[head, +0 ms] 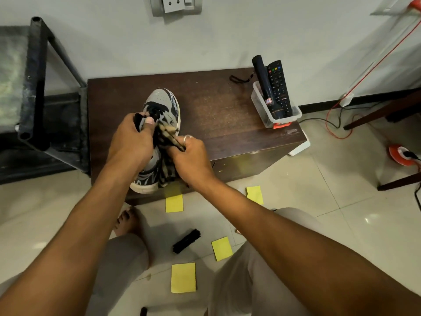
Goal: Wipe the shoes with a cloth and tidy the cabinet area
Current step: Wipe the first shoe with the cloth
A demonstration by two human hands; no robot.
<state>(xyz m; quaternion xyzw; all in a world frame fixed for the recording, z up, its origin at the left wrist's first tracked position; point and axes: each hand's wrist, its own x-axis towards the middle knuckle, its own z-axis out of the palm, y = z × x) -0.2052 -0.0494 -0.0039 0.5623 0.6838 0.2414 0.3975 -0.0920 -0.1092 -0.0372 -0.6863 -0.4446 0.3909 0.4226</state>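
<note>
A grey, black and white sneaker [163, 102] lies on the dark brown cabinet top [218, 106], toe pointing to the wall, heel over the front edge. My left hand [131, 139] grips the shoe at its tongue and laces, thumb on top. My right hand [192, 157] holds a patterned black and beige cloth [168, 133] bunched against the shoe's right side. Much of the shoe's middle is hidden by both hands.
A clear plastic bin [276, 110] with a torch and a remote stands at the cabinet's right end. A black metal rack [38, 87] stands left. On the floor lie several yellow notes [183, 278], a black brush [186, 240], cables and a red object [402, 155].
</note>
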